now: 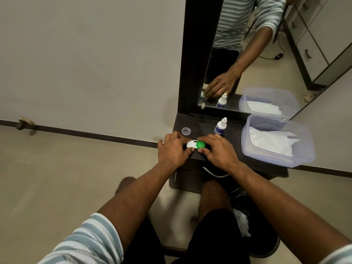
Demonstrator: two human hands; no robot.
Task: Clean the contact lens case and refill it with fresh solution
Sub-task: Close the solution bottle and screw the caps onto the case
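Note:
A white contact lens case [191, 145] lies on the dark dresser top [205, 122] near its front edge. A green cap [200, 144] sits on its right well. My left hand [172, 150] holds the case's left end, thumb and fingers pinching it. My right hand [217, 149] has its fingers and thumb around the green cap. Behind my right hand stands a small white solution bottle [221, 126] with a blue label, upright. A small clear round cap [185, 131] lies on the top behind my left hand.
A clear plastic tub [304, 147] holding white tissue sits at the right of the dresser top. A dark-framed mirror [192, 54] rises at the back. A black bin [266, 242] with crumpled tissue stands on the floor by my right leg.

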